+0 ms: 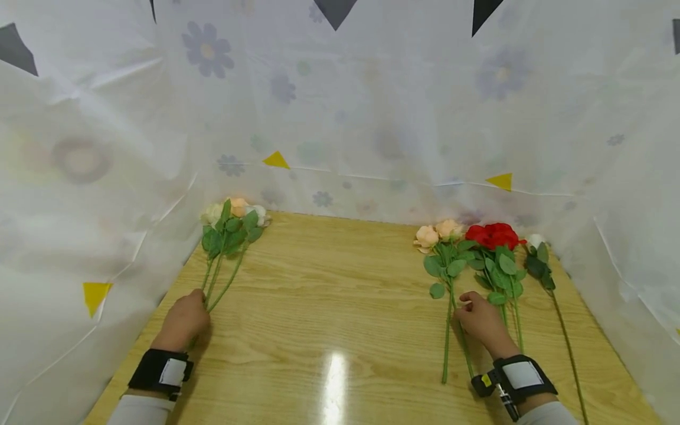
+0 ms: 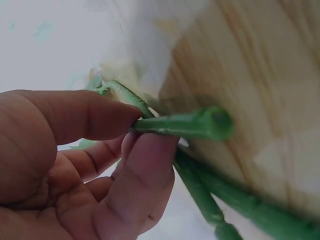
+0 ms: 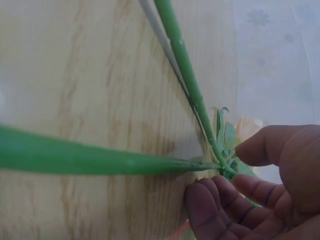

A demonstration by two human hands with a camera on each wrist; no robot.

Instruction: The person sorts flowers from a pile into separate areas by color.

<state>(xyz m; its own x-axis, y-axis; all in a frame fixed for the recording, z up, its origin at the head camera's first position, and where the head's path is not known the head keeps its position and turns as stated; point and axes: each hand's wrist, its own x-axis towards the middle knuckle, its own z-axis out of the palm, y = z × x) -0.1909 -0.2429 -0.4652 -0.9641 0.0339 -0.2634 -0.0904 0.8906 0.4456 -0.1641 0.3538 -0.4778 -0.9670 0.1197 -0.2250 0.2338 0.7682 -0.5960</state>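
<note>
while the left hand (image 1: 184, 319) pinches a green stem (image 2: 182, 124) on the tabletop (image 1: 329, 283) at left | right hand (image 1: 480, 319), thumb and fingers parted, grips nothing near the 2 peach roses (image 1: 427, 236) | risk: crossed stems could snag, so lifting 1 may drag its neighbours

The head view looks forward and down across the tabletop (image 1: 340, 301) to the patterned sheeting (image 1: 345, 106). The left wrist view, turned sideways, looks very closely along the left hand (image 1: 184, 319); the right one looks likewise along the right hand (image 1: 482, 321). The head view shares both hands, from farther off.
</note>
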